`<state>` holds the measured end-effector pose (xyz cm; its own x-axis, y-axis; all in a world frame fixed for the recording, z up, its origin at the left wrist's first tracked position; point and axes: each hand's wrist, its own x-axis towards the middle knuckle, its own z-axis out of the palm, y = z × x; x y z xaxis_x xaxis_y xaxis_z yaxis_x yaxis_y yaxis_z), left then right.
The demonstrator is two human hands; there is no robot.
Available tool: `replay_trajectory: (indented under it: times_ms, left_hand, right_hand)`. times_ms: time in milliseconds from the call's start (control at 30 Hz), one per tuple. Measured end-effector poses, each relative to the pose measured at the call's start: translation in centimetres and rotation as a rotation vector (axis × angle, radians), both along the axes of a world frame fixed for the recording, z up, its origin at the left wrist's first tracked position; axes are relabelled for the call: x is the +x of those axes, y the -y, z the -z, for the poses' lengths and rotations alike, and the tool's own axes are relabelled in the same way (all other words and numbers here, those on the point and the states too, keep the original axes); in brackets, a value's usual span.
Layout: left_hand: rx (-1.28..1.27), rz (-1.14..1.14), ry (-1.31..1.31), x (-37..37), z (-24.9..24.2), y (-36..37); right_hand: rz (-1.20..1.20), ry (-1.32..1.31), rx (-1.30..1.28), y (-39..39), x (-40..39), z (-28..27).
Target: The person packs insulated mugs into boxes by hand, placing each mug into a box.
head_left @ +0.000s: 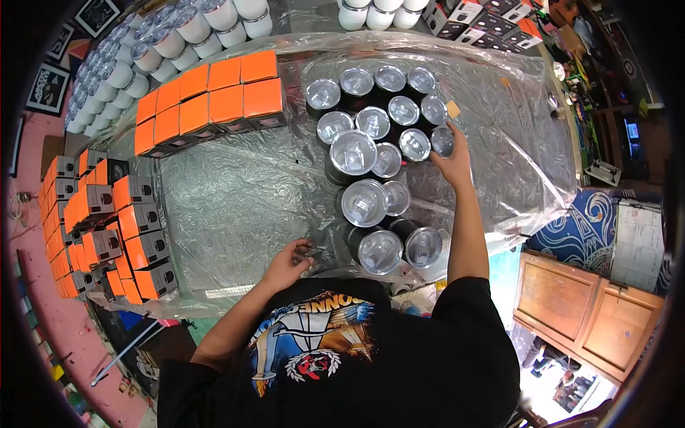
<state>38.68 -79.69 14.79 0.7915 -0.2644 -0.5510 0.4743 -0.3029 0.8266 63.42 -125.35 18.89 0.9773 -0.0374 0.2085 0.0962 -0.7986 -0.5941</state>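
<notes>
My right hand (454, 162) is wrapped round a dark tumbler with a clear lid (442, 142), at the right edge of a group of similar tumblers. Beside it stands another lidded tumbler (414, 145). Taller black tumblers with clear lids, one of them (353, 152) in the middle and another (379, 251) near the front edge, belong to the same group. Over the plastic-covered table (228, 207), close to its near edge, my left hand (289, 262) holds nothing, its fingers loosely bent and apart.
Orange-topped boxes (194, 114) stand in two rows at the back left, and more orange and black boxes (135, 221) are stacked at the left end. White tumblers (171, 41) fill the far left; others (382, 16) and boxes (485, 25) line the back. A wooden cabinet (553, 292) is at right.
</notes>
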Motion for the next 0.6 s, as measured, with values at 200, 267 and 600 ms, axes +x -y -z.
replay_trajectory:
  times_ms: [200, 267, 600]
  left_hand:
    - [0.018, -0.071, -0.059, -0.2, -0.4, -0.6]
    - [0.003, -0.082, -0.054, 0.3, -0.4, -0.2]
    - [0.032, 0.003, 0.065, 4.3, -0.6, 1.5]
  right_hand:
    - [0.246, 0.038, -0.086, -1.5, -5.4, -7.4]
    - [0.279, 0.020, -0.109, -2.4, -7.5, -11.3]
    - [-0.301, -0.202, 0.085, -10.7, -9.1, -16.3]
